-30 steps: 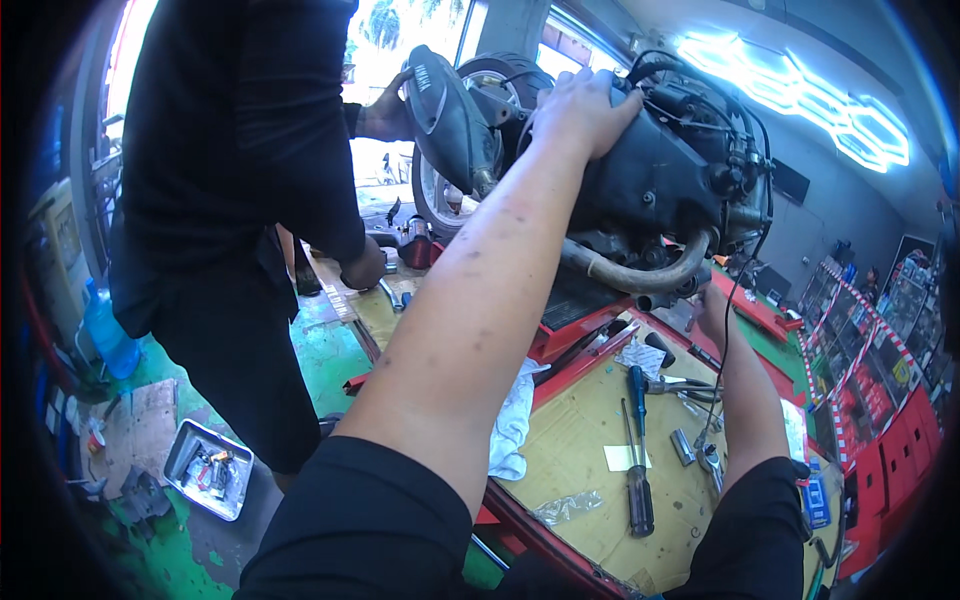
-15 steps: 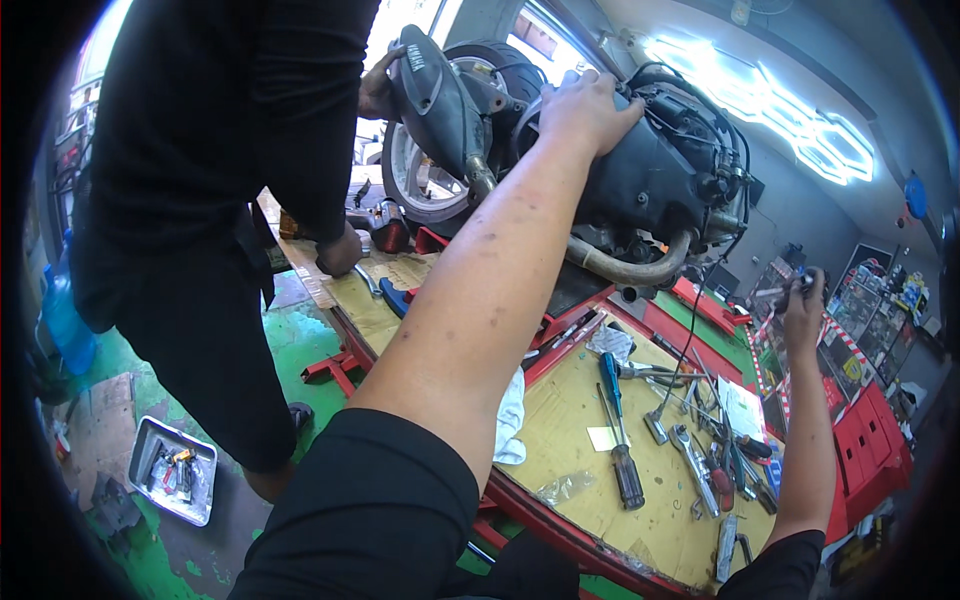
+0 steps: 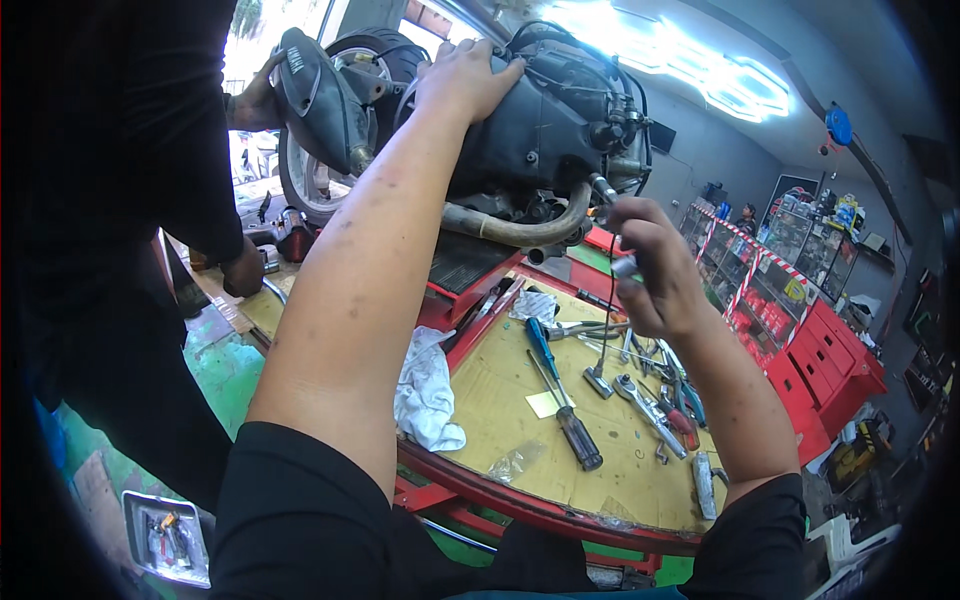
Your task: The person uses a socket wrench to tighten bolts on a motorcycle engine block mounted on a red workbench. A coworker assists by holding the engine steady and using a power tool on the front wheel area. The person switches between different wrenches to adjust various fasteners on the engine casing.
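Observation:
My left hand (image 3: 462, 80) lies over the top of a black scooter engine (image 3: 530, 130), fingers spread. In my closed right hand (image 3: 660, 265) is a chrome socket wrench (image 3: 603, 188). Its end reaches the engine beside the bend of the exhaust pipe (image 3: 520, 232); I cannot tell whether it sits on a fastener. At the left, a co-worker's hand (image 3: 252, 103) holds the black muffler cover (image 3: 318, 95), in front of the rear wheel (image 3: 300, 180). The co-worker's other hand (image 3: 243, 270) is low at the bench, near a metal tool.
On the yellow-topped bench (image 3: 500, 440) lie screwdrivers (image 3: 580, 438), a ratchet (image 3: 648, 412), several pliers and a white rag (image 3: 428, 395). A metal tray (image 3: 135, 545) with small parts stands on the green floor. A red cabinet (image 3: 825, 350) stands at the right.
My right hand has come in from the far right and brought the socket wrench to the engine. My left hand stays on the engine. The whole view has shifted.

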`<state>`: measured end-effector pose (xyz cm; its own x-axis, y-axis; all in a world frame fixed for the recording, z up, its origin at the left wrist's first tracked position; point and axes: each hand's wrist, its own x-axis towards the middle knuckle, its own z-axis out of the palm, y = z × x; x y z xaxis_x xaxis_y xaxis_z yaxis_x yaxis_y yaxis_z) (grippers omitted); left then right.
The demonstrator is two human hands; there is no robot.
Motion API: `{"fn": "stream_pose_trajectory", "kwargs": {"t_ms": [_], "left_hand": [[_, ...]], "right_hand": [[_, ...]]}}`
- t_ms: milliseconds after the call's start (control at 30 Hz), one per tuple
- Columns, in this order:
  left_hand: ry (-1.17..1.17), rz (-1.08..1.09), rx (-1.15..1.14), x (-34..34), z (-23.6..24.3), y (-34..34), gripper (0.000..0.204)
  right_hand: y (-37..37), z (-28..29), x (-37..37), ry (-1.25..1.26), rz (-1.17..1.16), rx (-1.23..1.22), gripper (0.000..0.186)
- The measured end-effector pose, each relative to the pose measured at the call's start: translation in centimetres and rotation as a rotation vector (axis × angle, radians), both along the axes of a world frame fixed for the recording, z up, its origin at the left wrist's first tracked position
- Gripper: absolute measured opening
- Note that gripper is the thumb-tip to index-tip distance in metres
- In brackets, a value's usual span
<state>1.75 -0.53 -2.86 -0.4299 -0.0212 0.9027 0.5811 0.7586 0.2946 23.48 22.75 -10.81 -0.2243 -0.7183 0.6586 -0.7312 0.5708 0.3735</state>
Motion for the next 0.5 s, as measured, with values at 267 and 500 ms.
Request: {"fn": "stream_pose_trajectory", "kwargs": {"t_ms": [267, 500], "left_hand": [[-0.046, -0.022, 0.009, 0.5, -0.1, 0.1, 0.077], [-0.059, -0.019, 0.022, 0.4, 0.0, -0.1, 0.077]], "right_hand": [[-1.0, 0.2, -2.7, 0.077, -0.101, 0.141, 0.035], [-3.6, -0.3, -2.2, 0.190, -0.356, 0.429, 0.032]]}}
